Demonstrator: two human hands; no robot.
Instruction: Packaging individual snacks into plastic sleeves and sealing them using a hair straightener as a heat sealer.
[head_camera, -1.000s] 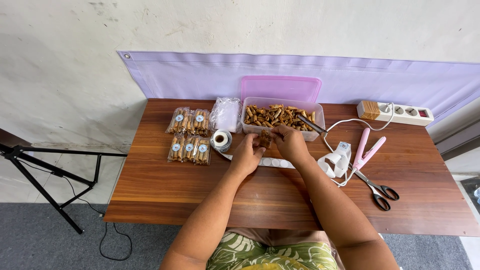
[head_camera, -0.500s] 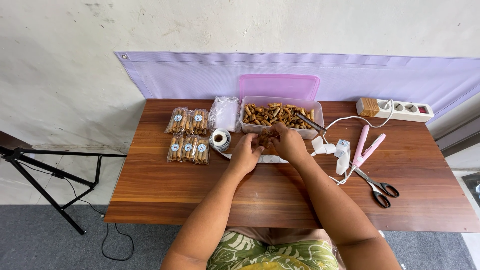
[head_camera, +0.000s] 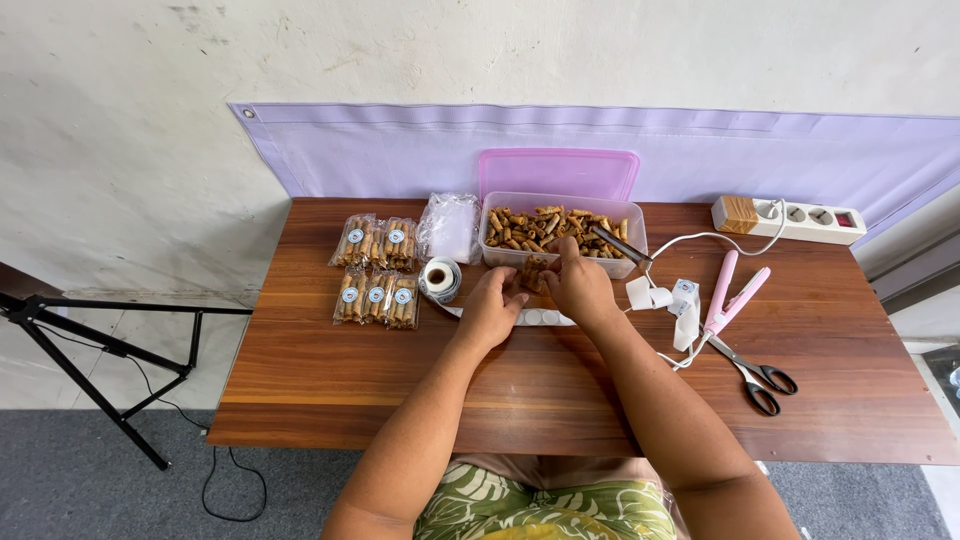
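Both hands meet at table centre, just near of the clear tub (head_camera: 505, 255) of brown snack rolls. Left hand (head_camera: 490, 310) and right hand (head_camera: 578, 288) both pinch a small packet of rolls (head_camera: 533, 272) between the fingers. Sticker strip (head_camera: 540, 318) lies under the hands. Left: sealed packets (head_camera: 376, 300), tape roll (head_camera: 439, 279). Right: pink sealer (head_camera: 733, 291), scissors (head_camera: 752, 372).

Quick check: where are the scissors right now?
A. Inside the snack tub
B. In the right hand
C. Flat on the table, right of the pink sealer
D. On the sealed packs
C: the scissors lie on the table beside the pink sealer, untouched.
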